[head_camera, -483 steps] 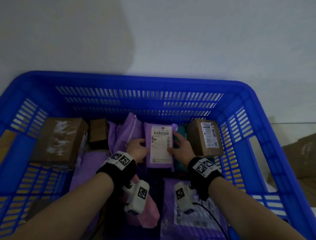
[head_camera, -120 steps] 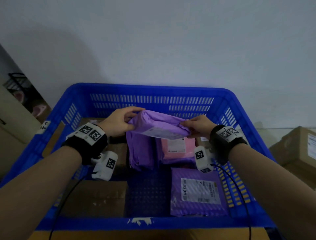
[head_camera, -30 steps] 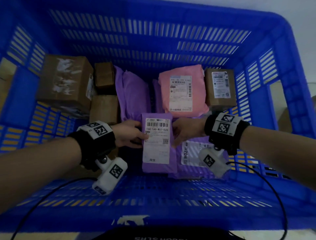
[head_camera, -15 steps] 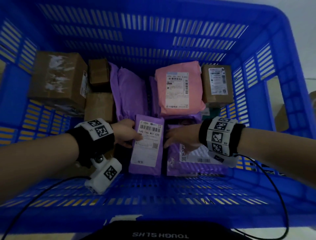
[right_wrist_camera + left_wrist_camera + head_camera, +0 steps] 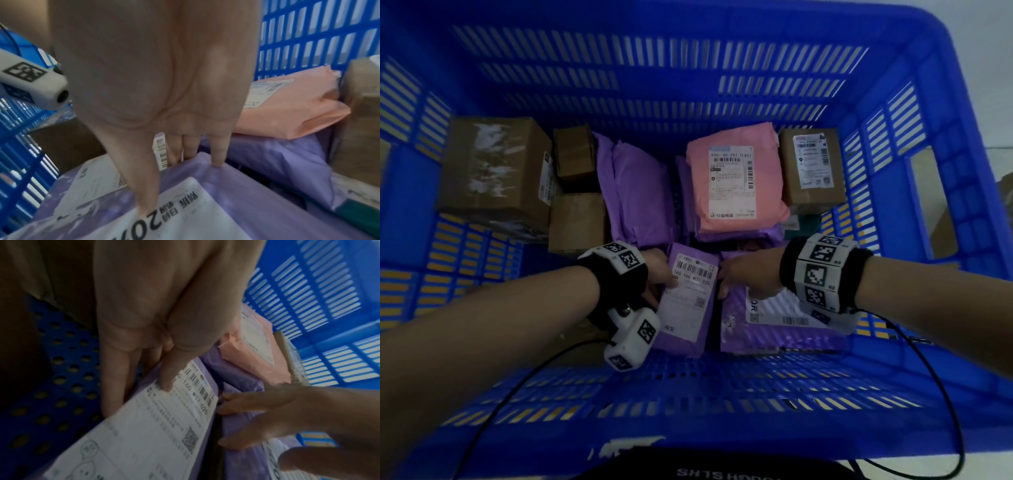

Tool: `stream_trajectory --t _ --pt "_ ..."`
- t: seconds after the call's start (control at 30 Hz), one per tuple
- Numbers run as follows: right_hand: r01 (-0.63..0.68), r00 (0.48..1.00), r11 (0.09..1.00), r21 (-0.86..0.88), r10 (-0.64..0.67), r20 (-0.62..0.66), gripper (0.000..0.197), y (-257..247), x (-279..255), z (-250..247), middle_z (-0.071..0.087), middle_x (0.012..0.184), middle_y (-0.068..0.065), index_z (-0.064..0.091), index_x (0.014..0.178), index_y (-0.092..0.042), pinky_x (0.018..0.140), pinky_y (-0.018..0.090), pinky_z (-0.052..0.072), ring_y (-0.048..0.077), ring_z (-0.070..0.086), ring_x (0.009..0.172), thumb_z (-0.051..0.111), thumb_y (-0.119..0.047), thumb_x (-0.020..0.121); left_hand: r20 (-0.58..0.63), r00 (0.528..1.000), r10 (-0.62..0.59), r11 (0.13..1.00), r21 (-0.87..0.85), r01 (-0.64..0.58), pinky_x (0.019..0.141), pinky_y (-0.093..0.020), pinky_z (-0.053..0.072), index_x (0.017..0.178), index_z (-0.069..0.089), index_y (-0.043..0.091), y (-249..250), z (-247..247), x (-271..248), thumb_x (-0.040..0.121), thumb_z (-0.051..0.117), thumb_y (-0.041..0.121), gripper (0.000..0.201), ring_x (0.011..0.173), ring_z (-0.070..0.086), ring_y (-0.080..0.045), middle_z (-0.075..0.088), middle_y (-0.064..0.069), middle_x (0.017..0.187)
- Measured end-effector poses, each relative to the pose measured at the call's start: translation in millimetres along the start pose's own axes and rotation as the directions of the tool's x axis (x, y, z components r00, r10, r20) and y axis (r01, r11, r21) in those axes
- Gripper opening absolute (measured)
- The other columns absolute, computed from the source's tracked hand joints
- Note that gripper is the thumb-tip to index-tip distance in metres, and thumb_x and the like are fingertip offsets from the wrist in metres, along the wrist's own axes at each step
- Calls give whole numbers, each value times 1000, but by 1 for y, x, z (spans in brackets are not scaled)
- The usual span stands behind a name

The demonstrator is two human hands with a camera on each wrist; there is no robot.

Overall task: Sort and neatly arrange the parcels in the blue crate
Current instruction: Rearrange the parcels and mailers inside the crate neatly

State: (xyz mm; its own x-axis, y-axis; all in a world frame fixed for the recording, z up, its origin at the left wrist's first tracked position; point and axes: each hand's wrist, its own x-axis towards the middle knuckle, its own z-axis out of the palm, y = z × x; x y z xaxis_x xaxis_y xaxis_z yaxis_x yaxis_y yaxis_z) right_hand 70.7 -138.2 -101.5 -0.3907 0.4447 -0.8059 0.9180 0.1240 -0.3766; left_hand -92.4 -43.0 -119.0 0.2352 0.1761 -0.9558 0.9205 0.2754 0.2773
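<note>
Inside the blue crate (image 5: 688, 68), my left hand (image 5: 664, 281) pinches the left edge of a small purple parcel (image 5: 690, 308) with a white barcode label. In the left wrist view the thumb lies on the label and the fingers (image 5: 111, 394) go under the small purple parcel (image 5: 144, 434). My right hand (image 5: 729, 281) lies with straight fingers on the left edge of a larger purple parcel (image 5: 774, 335) printed "20". The right wrist view shows its thumb on that label and its fingertips (image 5: 218, 162) on the parcel's edge. The two parcels lie side by side near the front wall.
A pink parcel (image 5: 736, 181) lies on purple mailers at the back. A labelled brown box (image 5: 811, 164) stands to its right. A purple mailer (image 5: 637, 192), two small brown boxes (image 5: 575, 150) and a large brown box (image 5: 493, 174) fill the left. Bare crate floor (image 5: 688, 383) shows in front.
The small purple parcel has come down and slightly left, next to the larger one. My right hand has let go of it and now rests on the larger parcel.
</note>
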Motion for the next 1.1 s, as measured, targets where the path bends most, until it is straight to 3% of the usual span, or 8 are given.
stream_trajectory --t 0.13,0.3,0.4,0.53,0.7,0.9,0.97,1.1 --pt "-65 998 992 110 62 23 49 3 3 2 53 137 6 56 130 -20 106 37 40 29 51 123 54 -1 85 5 1000 7 1000 -29 -7 82 -50 50 129 51 -3 -3 0 7 94 50 -1 35 102 55 -35 55 -22 130" --pt "-98 995 993 66 97 25 56 8 6 4 53 135 5 55 128 -34 101 42 45 31 54 119 54 -2 82 30 999 -13 989 -146 17 84 -49 48 134 45 0 -6 -5 10 95 47 1 39 124 50 -39 51 -19 136" --pt "-105 994 991 78 103 36 58 9 8 4 54 133 5 56 126 -35 100 42 46 31 56 116 55 -1 79 65 998 9 980 -199 4 85 -51 48 129 47 0 -9 -1 14 95 45 -3 34 125 47 -43 49 -22 136" --pt "-119 993 987 109 116 39 53 11 12 8 59 126 6 59 123 -33 97 42 49 33 60 108 58 -5 78 65 997 39 983 -182 -26 90 -54 49 109 50 5 -6 11 16 96 41 -7 20 103 54 -37 53 -21 117" --pt "-103 994 990 93 100 43 60 3 3 0 60 127 6 55 130 -28 97 41 49 31 60 111 52 4 79 -11 999 46 994 -100 -47 84 -50 52 120 53 -1 -1 6 9 94 47 -4 27 106 56 -36 56 -24 126" --pt "-83 963 985 150 118 -244 45 -18 -13 -33 57 133 4 51 134 -20 98 31 45 23 56 117 55 -13 90 -45 989 141 987 86 -137 86 -42 49 131 47 7 3 -12 -26 94 47 -1 38 85 57 -26 55 -13 92" --pt "-54 939 968 247 133 -317 42 -26 -16 -47 58 131 6 52 133 -13 96 30 45 22 57 115 56 -13 91 -22 980 197 971 139 -192 88 -40 50 130 49 7 6 -23 -44 94 50 1 36 95 63 -30 60 -15 98" --pt "-9 853 944 329 179 -490 37 -37 -8 -71 63 123 8 57 126 -6 87 23 42 24 60 109 58 -13 89 -159 921 357 932 123 -340 61 -25 54 119 56 7 12 -56 -72 91 55 3 28 72 61 -21 62 -17 99"
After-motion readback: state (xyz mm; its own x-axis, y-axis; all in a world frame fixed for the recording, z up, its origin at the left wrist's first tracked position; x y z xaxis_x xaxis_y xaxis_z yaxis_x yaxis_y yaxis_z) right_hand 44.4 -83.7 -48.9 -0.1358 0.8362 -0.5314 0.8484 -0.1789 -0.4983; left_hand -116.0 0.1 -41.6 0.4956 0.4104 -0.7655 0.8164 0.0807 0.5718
